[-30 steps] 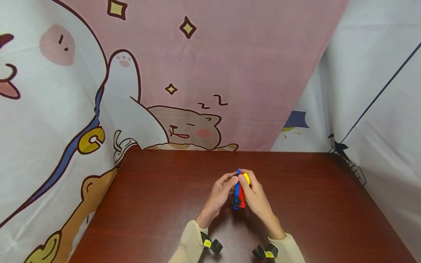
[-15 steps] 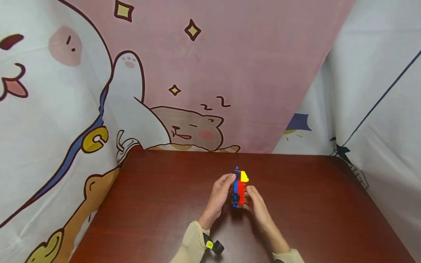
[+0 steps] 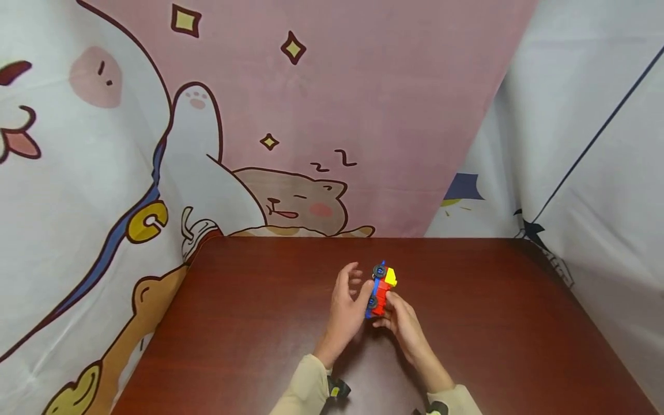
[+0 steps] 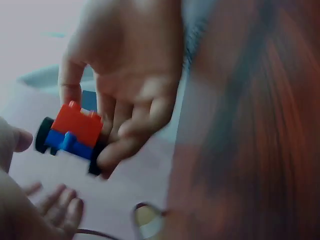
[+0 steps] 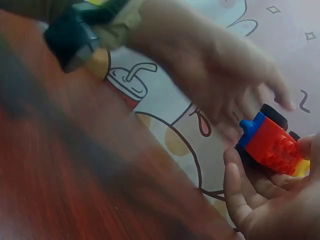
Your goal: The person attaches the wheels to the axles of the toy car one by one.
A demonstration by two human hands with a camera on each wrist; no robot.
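Observation:
A small toy car (image 3: 381,294) of building bricks is held in the air above the table. It has a blue base, a red studded body, a yellow front end and black wheels. My right hand (image 3: 408,327) grips it, with the thumb on one side and fingers beneath, as the right wrist view shows on the toy car (image 5: 272,145). My left hand (image 3: 346,305) is just left of it, its fingers spread apart. In the left wrist view a gap shows between the left hand (image 4: 37,200) and the toy car (image 4: 75,127).
The brown wooden table (image 3: 233,323) lies beneath both hands. A cloth backdrop (image 3: 404,115) with cartoon animals rises behind its far edge and along the sides. A dark wrist camera (image 3: 338,389) sits at the left cuff.
Both hands were on the toy car at first. The right hand shifted down to its studded side, then the left hand let go and spread its fingers. The car now leans to the right.

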